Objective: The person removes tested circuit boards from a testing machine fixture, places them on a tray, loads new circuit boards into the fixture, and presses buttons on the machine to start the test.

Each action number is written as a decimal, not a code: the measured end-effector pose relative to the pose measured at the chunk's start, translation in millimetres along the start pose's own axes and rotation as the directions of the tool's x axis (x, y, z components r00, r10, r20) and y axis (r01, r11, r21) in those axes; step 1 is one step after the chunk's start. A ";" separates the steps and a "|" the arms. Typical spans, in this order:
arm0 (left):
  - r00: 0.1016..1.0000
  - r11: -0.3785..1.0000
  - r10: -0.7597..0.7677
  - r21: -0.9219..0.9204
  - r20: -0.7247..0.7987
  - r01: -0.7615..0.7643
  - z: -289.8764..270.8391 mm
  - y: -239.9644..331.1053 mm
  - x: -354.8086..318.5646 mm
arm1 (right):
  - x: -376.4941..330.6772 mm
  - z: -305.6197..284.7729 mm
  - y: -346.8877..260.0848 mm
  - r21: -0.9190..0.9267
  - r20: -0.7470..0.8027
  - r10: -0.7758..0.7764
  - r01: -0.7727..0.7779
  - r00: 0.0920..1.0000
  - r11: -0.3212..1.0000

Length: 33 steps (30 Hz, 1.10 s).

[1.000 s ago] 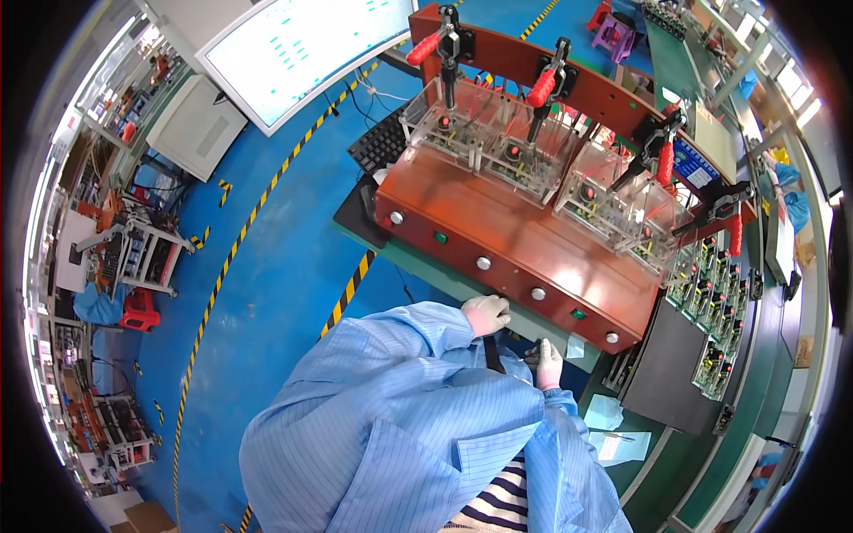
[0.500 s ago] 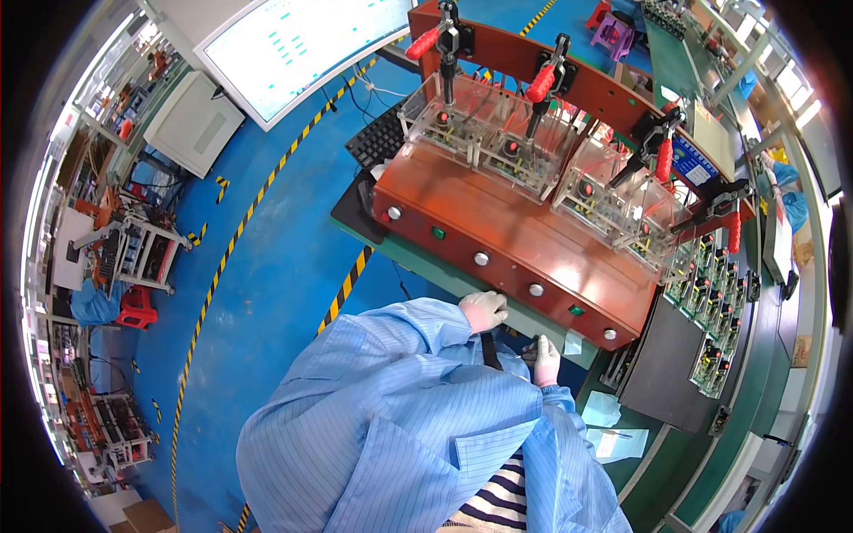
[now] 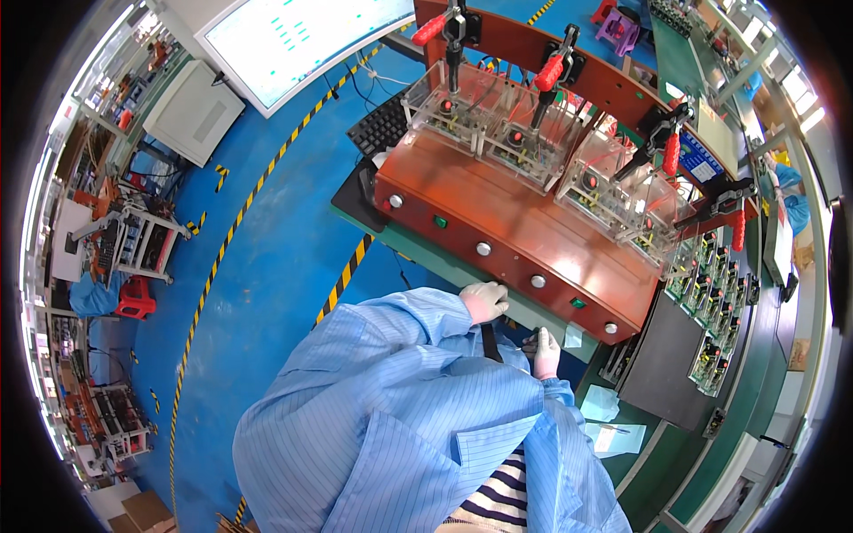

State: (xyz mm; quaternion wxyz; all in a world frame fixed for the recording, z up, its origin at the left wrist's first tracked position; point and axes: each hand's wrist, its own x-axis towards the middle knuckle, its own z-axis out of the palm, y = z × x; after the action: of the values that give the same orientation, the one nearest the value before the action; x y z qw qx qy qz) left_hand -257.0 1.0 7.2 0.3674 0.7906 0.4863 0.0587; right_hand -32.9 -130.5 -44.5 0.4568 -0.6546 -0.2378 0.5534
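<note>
My left hand (image 3: 484, 302), in a pale glove, rests at the front edge of the green bench (image 3: 426, 263), its fingers curled together. Whatever they hold, if anything, is hidden. A little to the right and nearer my body, my right hand (image 3: 546, 355) is closed too, with a small dark bit beside the fingers that I cannot make out. Just beyond both hands stands a red-brown test fixture (image 3: 515, 222) with round silver buttons and green switches along its front. Clear plastic boxes (image 3: 524, 147) sit on it under red-handled toggle clamps (image 3: 551, 71).
A lit monitor (image 3: 302, 44), a black keyboard (image 3: 378, 133) and a black mouse pad (image 3: 360, 204) are at the left of the fixture. Several circuit boards (image 3: 711, 311) lie on a dark mat (image 3: 662, 364) at right. A pen lies on pale paper (image 3: 617, 439) near my right sleeve.
The view has shifted very slightly. Both hands stay at nearly the same place by the bench edge, still closed, with the right fingers slightly changed in pose.
</note>
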 end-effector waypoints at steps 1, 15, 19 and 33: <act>1.000 1.000 -0.004 0.002 0.006 0.004 0.3 -0.1 0.3 | 0.1 -0.1 0.2 0.007 -0.007 0.017 -0.017 1.000 1.000; 1.000 1.000 0.003 -0.021 0.016 -0.003 -1.6 -0.7 -0.8 | 0.1 -1.4 -1.2 -0.027 -0.009 0.010 -0.010 1.000 1.000; 0.999 1.000 0.005 -0.012 0.033 -0.005 -2.6 -1.6 -0.6 | 1.5 -2.4 -0.9 -0.027 -0.009 0.035 -0.035 0.999 0.999; 0.995 0.997 0.065 -0.042 0.082 -0.062 -6.2 -9.6 4.3 | 4.2 -1.9 5.1 -0.037 -0.047 0.024 -0.025 0.999 0.999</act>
State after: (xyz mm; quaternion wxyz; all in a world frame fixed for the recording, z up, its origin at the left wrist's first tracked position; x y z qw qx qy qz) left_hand -264.5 10.1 4.4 0.4008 0.8000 0.4440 0.0470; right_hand -30.9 -130.1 -51.1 0.4430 -0.6788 -0.2294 0.5389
